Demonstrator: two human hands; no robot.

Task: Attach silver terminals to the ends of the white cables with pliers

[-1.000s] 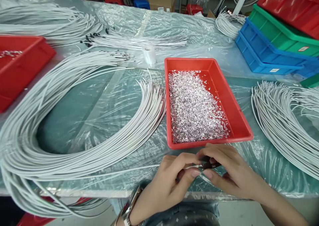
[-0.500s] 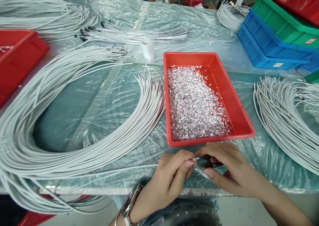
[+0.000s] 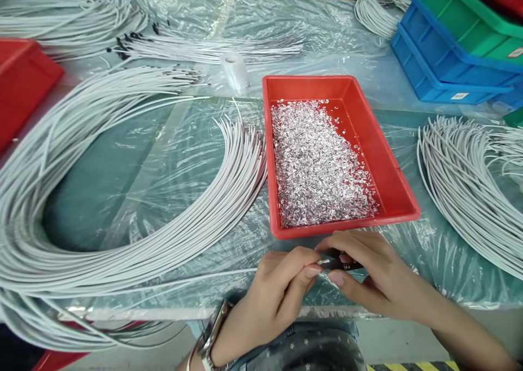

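Observation:
My left hand (image 3: 284, 286), with a metal watch at the wrist, pinches one white cable (image 3: 232, 273) close to its tip between thumb and forefinger. The tip points right, and a short pale, shiny end sticks out past the fingers. Facing it, my right hand (image 3: 373, 275) grips a small black two-bladed tool (image 3: 341, 264), whose exact kind is partly hidden by the fingers. Its blades lie close together at the cable's end. Both hands are just in front of a red tray (image 3: 345, 232) holding a heap of small silvery scraps (image 3: 321, 169).
A large curved bundle of white cables (image 3: 163, 256) covers the left of the plastic-covered table, another (image 3: 457, 196) the right. Behind stand a clear tape roll (image 3: 234, 72) and black-ended cables (image 3: 204, 49). Stacked blue and green bins (image 3: 449, 60) rise at back right, a red bin (image 3: 28, 82) at left.
The black tool's blades were spread apart and have come together at the cable's end. The hands stay in nearly the same place, while the whole view has shifted slightly.

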